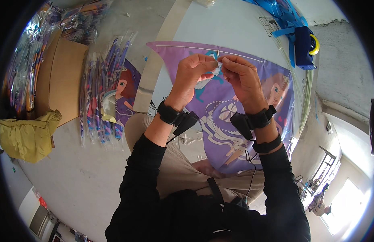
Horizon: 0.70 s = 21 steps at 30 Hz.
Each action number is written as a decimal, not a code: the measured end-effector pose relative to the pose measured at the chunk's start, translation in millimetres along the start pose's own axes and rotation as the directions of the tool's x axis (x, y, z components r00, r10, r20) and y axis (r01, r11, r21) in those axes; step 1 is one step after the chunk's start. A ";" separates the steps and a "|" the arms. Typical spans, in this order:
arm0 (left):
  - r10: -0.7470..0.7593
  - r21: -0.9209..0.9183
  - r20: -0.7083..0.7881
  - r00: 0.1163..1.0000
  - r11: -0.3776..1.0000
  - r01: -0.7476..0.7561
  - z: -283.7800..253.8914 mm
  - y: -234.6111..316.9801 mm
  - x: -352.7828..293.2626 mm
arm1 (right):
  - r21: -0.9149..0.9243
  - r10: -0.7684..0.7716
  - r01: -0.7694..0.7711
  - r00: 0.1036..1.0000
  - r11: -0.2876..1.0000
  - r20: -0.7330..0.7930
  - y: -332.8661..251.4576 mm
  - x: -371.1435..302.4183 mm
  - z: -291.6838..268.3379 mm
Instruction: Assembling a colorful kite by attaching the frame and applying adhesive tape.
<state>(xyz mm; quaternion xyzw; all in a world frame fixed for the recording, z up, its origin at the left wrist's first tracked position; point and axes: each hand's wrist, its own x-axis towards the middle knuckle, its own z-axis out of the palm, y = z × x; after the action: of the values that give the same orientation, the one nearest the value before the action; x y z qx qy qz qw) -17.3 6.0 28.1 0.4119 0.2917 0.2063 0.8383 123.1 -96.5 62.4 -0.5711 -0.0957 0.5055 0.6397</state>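
Observation:
A purple kite point(211, 113) with a printed cartoon figure lies spread across a pale board and over my lap. A thin white rod point(183, 46) runs along its far edge. Above that edge my left hand point(189, 76) and my right hand point(244, 78) meet, fingertips nearly touching. Both are closed in a pinch on a small, whitish, see-through plastic piece point(217, 69). Its exact kind cannot be made out, as the fingertips cover part of it. A small white fitting point(218, 53) stands on the rod just beyond my fingers.
At left, several wrapped kites point(100, 88) lie beside a cardboard box point(68, 76) with yellow cloth point(27, 135) near it. At far right sit a blue tape dispenser point(303, 48), blue strips point(275, 12) and long thin rods point(306, 97). A person point(319, 203) is in the background.

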 end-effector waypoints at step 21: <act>0.115 0.110 0.033 0.993 0.987 -0.118 -1.7 -13.0 5.4 | -0.534 -0.158 0.225 0.973 0.815 0.168 -25.3 14.5 -12.0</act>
<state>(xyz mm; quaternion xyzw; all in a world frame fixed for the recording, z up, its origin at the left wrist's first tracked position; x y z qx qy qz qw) -13.1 2.6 15.0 0.4773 0.2673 0.2328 0.8041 151.9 -89.1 72.8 -0.6876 -0.3307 0.4221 0.4896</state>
